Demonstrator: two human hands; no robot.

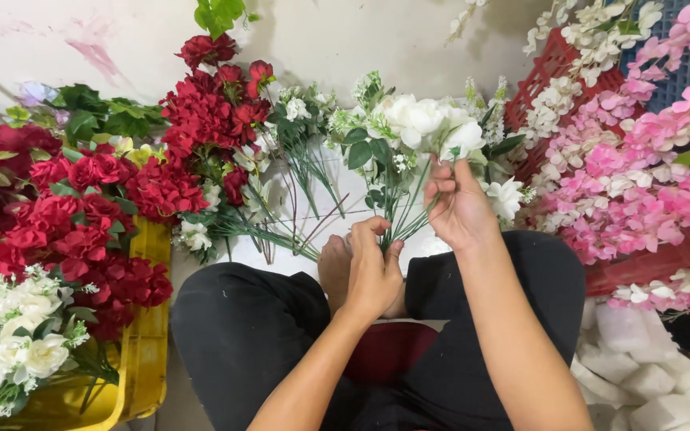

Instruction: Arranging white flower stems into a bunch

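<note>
My left hand [373,267] is closed around the green stems of a bunch of white artificial flowers [417,128], gripping them low down above my crossed legs in black trousers. My right hand [458,206] is higher up, its fingers pinching one stem of the same bunch just under the white blooms. The bunch stands roughly upright with green leaves and small white sprigs around the heads.
Red artificial roses [201,120] lie ahead on the white floor. A yellow crate [147,351] on the left holds red and white flowers. Pink blossom sprays [640,175] and a red crate [556,60] fill the right. White foam blocks [640,375] lie at lower right.
</note>
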